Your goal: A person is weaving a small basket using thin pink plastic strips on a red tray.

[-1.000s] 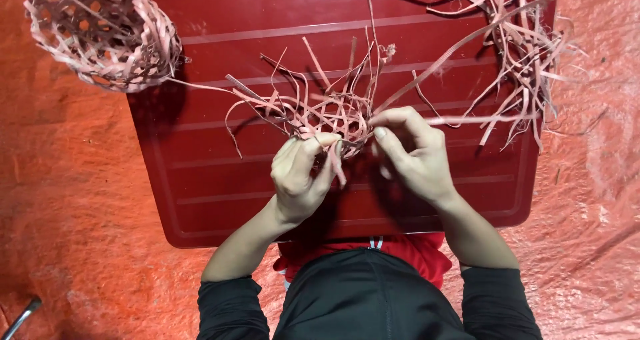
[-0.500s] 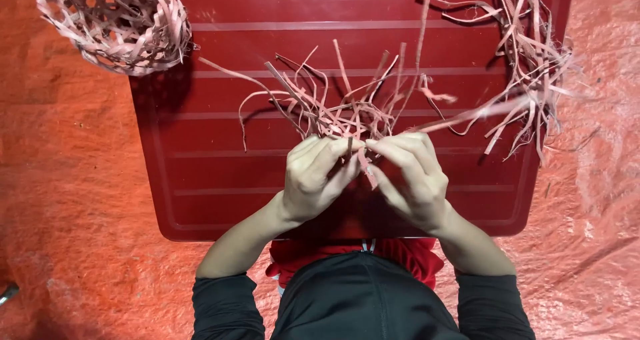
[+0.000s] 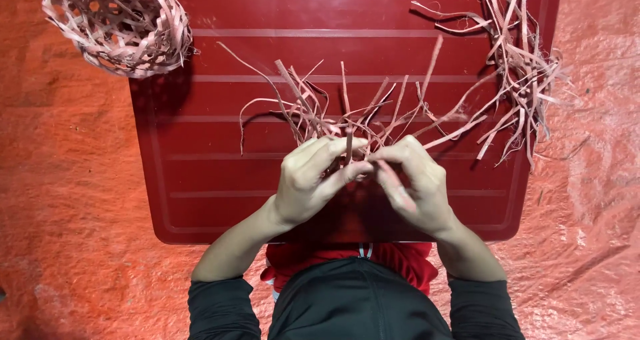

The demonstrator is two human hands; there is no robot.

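1. My left hand [image 3: 312, 180] sits at the centre of the frame, fingers curled shut around the knot of the woven strip bundle [image 3: 347, 123], thumb pressing across toward the other hand.
2. My right hand [image 3: 417, 183] is just beside it, touching it at the fingertips, closed in a pinch on the same bundle from the right side.
3. The bundle itself lies over the middle of the red table [image 3: 200, 180], its loose pale strips fanning upward and outward from where I grip it.
4. Compared with a second ago, both hands have drawn closer together and nearer the lower edge of the table, and the strips now stand more upright and spread wider. I judge that the weave's core is being tightened and turned between my fingers.
5. One long strip runs from the bundle up toward the pile of loose strips [image 3: 520, 67] at the upper right of the frame.
6. A finished openwork basket [image 3: 117, 23] rests at the upper left, overlapping the table's corner, well apart from my hands.
7. The orange floor sheet [image 3: 67, 213] surrounds everything.
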